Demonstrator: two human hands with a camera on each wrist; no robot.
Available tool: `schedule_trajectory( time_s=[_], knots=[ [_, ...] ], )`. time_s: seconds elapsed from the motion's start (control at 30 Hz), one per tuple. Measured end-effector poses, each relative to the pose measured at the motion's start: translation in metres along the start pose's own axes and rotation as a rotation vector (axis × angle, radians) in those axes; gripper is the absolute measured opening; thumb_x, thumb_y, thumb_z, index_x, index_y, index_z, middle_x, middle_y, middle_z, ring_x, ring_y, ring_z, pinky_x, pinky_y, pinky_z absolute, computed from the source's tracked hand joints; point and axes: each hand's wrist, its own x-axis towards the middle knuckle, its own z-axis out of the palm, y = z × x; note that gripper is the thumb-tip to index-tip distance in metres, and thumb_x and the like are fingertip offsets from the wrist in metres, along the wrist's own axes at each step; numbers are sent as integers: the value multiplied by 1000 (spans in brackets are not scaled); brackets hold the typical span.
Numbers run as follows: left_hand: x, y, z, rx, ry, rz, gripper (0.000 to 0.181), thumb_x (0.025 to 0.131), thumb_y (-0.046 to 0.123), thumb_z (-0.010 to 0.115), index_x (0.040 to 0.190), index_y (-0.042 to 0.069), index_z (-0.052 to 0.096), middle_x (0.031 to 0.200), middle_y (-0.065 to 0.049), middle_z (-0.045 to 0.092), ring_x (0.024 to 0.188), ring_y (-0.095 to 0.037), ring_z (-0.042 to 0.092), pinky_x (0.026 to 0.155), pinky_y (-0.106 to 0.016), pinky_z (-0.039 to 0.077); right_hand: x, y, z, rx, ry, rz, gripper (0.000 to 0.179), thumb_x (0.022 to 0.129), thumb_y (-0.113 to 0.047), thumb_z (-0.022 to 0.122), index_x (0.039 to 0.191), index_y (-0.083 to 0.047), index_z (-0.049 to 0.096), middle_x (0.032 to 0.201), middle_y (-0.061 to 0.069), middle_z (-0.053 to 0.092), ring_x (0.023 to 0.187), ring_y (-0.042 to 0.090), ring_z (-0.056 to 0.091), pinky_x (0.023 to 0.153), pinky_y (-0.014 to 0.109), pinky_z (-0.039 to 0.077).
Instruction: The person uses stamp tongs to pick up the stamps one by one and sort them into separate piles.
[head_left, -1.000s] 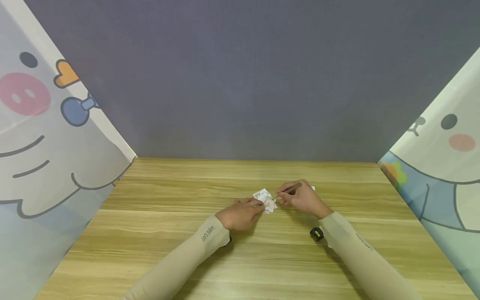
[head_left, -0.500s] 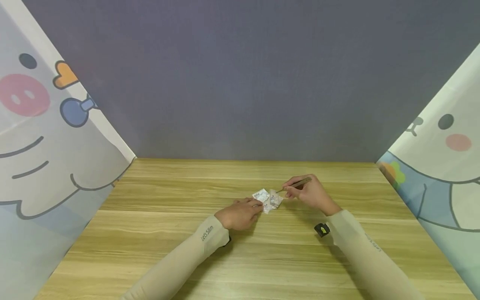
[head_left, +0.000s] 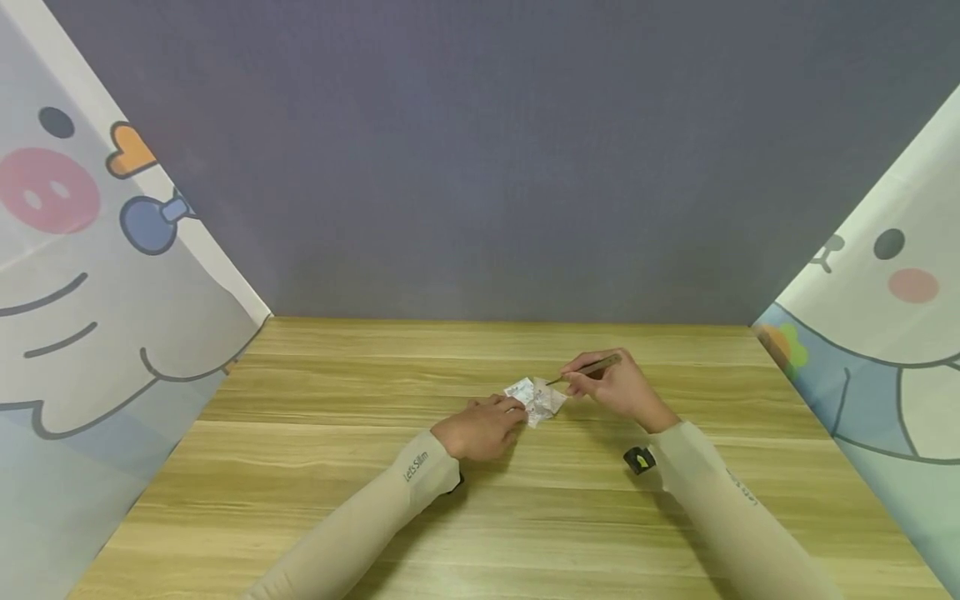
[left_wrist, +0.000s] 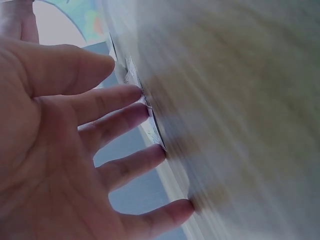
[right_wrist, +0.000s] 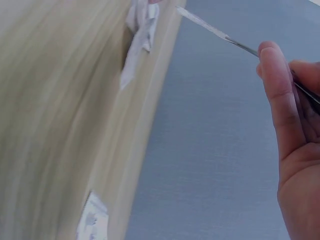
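A small white printed paper (head_left: 519,389), its thin sheets opened out and creased, lies near the middle of the wooden table. The fingertips of my left hand (head_left: 480,429) press on its near left edge. In the left wrist view those fingers (left_wrist: 132,167) are spread and nearly straight. My right hand (head_left: 618,387) pinches a pair of tweezers (head_left: 600,365) between thumb and fingers. Their tips meet a thin, see-through flap (head_left: 547,390) on the paper's right side. In the right wrist view a narrow white strip (right_wrist: 202,23) extends from the tweezer tips (right_wrist: 240,45).
The wooden table (head_left: 337,517) runs back to a grey panel (head_left: 480,167). Another small white printed piece (right_wrist: 94,220) lies on the table at the bottom of the right wrist view. A black device (head_left: 639,460) sits at my right cuff. Cartoon-printed sheets flank both sides.
My right hand has moved right and slightly away with the tweezers, drawing the thin flap rightward, then eased back a little left. My left hand has stayed in place.
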Motion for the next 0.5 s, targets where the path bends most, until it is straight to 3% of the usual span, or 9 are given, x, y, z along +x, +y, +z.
schedule_trajectory(
  time_s=[0.17,0.5],
  knots=[
    [-2,-6,0,-42,-6,9,41,102,22,42,142,14,44,148,2,34,137,-26,27,105,-53,30,2,-7,0,-6,3,-31,10,88,3,64,93,10,69,75,20,67,60,19,66,57,33,56],
    [-18,-27,-7,-134,62,41,40,101,22,42,140,13,47,145,-2,37,135,-26,30,106,-54,28,6,-12,1,-1,14,-81,10,88,2,64,94,9,69,75,18,68,60,18,66,57,33,56]
  ],
)
